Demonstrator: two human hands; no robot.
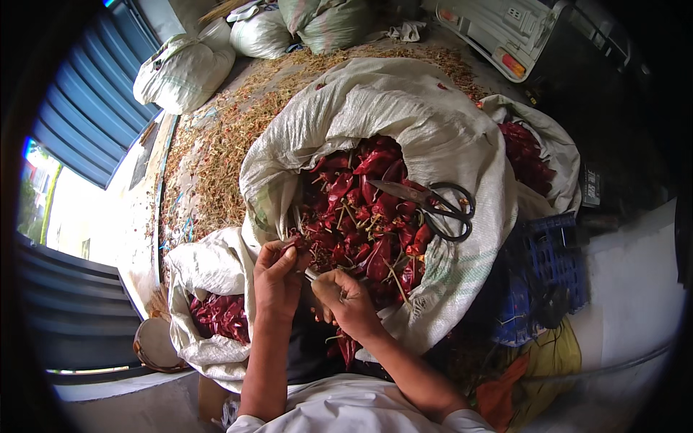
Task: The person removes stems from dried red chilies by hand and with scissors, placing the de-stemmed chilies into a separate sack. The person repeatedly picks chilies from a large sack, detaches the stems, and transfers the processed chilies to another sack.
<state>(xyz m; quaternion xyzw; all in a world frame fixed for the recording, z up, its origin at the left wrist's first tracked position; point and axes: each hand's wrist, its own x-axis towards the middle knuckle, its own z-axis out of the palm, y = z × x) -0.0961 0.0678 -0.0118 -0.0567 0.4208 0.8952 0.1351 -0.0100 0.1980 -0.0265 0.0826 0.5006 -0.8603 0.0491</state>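
My left hand (277,279) pinches a dark red dried chili pepper (295,244) between thumb and fingers at the near left rim of a big white woven sack (373,103). Close beside it, my right hand (345,299) is closed on a small pale tool (311,274); its tip shows, but the fingers cover the rest. Dried red chili peppers (379,257), many with stems, fill the sack's rolled-down mouth. Across them and the right side of the rim lie black-handled scissors (419,196), blades pointing left. A few peppers (346,346) hang over the near edge by my lap.
Smaller sacks of red peppers stand at left (203,260) and right (560,162). Stem scraps (227,162) cover the floor. Stuffed white sacks (184,70) sit at the back. A blue plastic crate (557,260) is at right, a round stool (157,343) at lower left, a vehicle (498,32) behind.
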